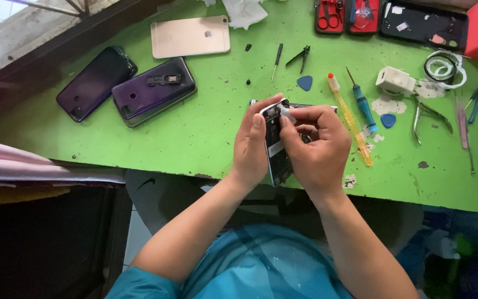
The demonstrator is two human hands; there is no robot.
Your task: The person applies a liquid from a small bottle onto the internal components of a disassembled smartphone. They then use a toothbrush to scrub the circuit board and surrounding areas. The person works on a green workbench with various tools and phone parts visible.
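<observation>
My left hand (pixel 252 145) grips the left edge of an opened phone (pixel 275 144), held upright on its side above the front of the green table (pixel 195 133). My right hand (pixel 317 145) wraps the phone's right side, with thumb and forefinger pinching a small pale part (pixel 286 112) at its top end. The phone's inner parts show dark between the two hands. Another flat phone part (pixel 319 106) lies on the table just behind the hands.
Two dark phones (pixel 96 83) (pixel 153 91) and a gold phone (pixel 191 36) lie at the left and back. Screwdrivers (pixel 362 102), a yellow toothbrush (pixel 351 120), tweezers (pixel 300 56), blue picks (pixel 305 82), pliers (pixel 427 113), tape rolls (pixel 443 67) and tool trays (pixel 422 25) fill the right side.
</observation>
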